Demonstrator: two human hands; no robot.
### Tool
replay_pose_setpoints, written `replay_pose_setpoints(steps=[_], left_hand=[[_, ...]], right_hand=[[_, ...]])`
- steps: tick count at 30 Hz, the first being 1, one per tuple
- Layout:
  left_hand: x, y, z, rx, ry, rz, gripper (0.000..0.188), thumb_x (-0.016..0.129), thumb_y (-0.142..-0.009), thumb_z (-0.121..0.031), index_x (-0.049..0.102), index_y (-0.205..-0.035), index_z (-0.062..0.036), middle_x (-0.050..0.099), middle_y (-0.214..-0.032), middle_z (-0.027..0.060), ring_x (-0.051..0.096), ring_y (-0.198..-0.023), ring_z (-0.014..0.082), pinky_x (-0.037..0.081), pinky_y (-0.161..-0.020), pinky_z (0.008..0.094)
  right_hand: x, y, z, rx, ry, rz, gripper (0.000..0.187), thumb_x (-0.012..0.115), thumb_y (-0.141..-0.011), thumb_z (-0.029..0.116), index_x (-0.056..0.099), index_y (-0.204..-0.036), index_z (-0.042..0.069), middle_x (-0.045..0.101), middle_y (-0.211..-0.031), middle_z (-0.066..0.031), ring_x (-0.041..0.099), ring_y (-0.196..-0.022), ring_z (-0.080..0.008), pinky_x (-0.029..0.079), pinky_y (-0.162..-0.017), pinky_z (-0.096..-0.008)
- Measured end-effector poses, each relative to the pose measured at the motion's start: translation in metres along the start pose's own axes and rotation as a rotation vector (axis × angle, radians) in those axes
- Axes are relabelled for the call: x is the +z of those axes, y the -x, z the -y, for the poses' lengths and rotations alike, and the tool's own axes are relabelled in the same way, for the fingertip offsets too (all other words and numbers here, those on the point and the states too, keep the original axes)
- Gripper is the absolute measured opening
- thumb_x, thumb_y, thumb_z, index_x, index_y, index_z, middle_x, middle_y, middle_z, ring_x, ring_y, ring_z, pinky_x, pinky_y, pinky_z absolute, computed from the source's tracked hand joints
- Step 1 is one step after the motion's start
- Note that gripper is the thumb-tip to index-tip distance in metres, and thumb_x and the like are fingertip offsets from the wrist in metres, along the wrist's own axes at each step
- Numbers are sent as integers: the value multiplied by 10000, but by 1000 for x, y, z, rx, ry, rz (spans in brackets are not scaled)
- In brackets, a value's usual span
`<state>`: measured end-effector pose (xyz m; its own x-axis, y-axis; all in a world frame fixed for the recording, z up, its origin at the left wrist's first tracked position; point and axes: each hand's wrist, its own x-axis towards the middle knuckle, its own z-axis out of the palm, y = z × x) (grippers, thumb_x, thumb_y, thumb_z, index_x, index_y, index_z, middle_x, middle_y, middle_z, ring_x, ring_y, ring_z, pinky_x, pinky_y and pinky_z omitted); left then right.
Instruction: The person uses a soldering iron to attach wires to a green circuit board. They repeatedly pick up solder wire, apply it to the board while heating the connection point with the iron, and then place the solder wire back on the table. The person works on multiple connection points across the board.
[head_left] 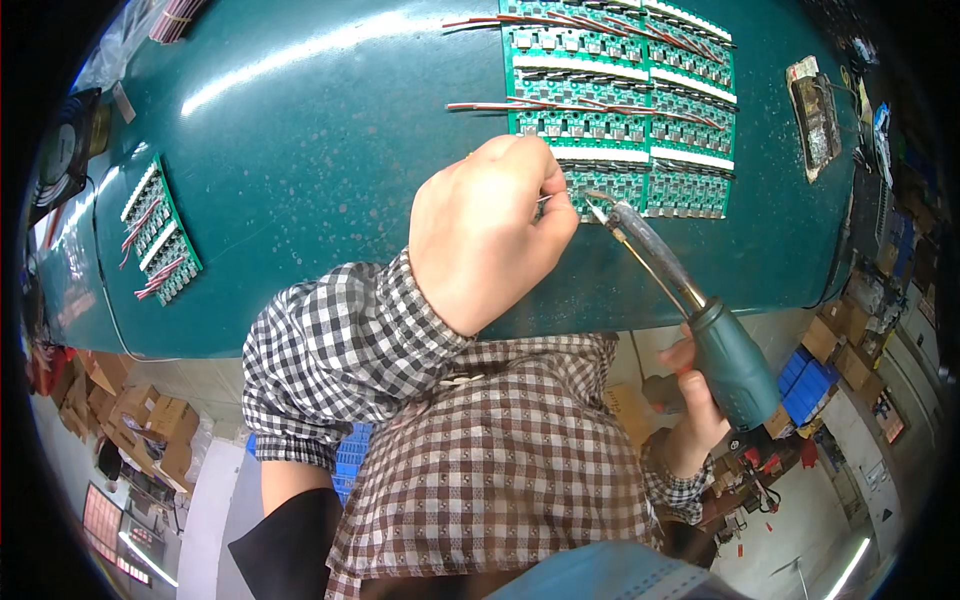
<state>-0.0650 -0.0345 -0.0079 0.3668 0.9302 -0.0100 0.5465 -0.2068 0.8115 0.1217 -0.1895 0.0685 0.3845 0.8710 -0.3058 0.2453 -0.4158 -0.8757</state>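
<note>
Green circuit boards (685,205) lie in rows at the far middle of the bench, with white strips and several red, white and black wires (575,106) across them. My left hand (485,230) is closed in a pinch over the near left edge of the boards. A thin wire end pokes out of its fingertips; the rest is hidden. My right hand (703,420) is wrapped round the green handle of a soldering iron (735,365). The iron's tip touches or hovers just over the nearest board row, close to my left fingertips; I cannot tell which. A thin guide tube runs along its shaft.
A smaller board panel with wires (160,240) lies at the left of the green bench top (330,180). A worn metal block or stand (815,118) sits at the right. A fan-like device (65,150) stands at the far left edge. Cardboard boxes (150,425) are below the bench.
</note>
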Motion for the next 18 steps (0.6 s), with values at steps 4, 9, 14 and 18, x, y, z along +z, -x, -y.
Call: replay_pose_setpoints(steps=[4,9,14,18], left_hand=[[1,2,4,29,-10,-1,100,664,-703,-29,588,-752,-69,502,-634,31,507,-543,161,440,-515,298],[2,5,4,34,-8,-16,106,664,-702,-18,583,-749,-67,534,-662,32,524,-558,152,456,-531,287],[6,5,2,45,12,-35,118,671,-695,-12,580,-748,-64,545,-676,27,523,-562,140,459,-536,280],[4,5,4,40,16,-39,119,673,-694,-14,580,-749,-63,547,-678,26,522,-566,136,461,-539,278]], right_hand=[[4,2,0,33,-50,-36,468,665,-798,261,582,-1044,-128,592,-719,-95,592,-685,-222,486,-791,-391],[3,1,-3,14,-88,-18,465,705,-786,252,589,-1046,-116,590,-728,-89,587,-700,-218,493,-741,-374],[5,5,-4,44,-55,-48,515,692,-784,309,588,-1045,-123,562,-697,-82,575,-674,-217,485,-752,-379],[3,3,-2,60,-41,2,481,689,-784,322,598,-990,-103,554,-699,-85,572,-679,-220,495,-766,-398]])
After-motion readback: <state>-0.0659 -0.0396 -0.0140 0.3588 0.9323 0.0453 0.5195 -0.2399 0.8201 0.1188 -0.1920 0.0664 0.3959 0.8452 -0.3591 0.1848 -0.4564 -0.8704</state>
